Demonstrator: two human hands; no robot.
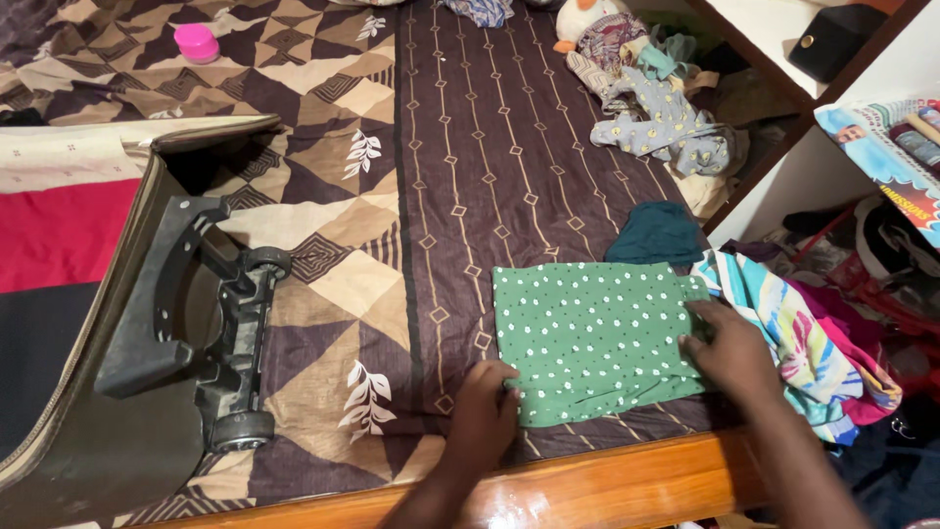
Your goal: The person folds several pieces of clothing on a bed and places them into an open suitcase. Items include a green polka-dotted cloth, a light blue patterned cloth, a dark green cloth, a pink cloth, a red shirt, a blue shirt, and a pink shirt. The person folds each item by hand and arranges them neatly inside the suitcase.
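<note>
We see a bed [470,147] filling most of the frame, spread with a brown patterned cover. At the left edge lies an open suitcase [108,323], tipped so that its 2 wheels [257,343] and black handle frame face the middle of the picture; it seems parked there to leave the right half of the bed free for clothes.

In the lower middle, just above the wooden bed rail [607,485], lies the green dotted cloth [587,338], folded into a flat rectangle. Its long axis runs left to right across the frame, tilted a little so the right end sits higher. Our left hand [485,411] presses on the lower left corner, fingers curled over the edge, and our right hand [729,348] lies flat and spread on the right edge. Neither lifts anything; both seem to pin the fold so it stays square.

Touching the cloth's upper right is a dark teal garment [658,233], and at right a striped, colourful pile [803,343] spills off the bed. In the upper right sits a heap of small printed clothes [666,122]. In the upper left rests a pink cap [196,41].
</note>
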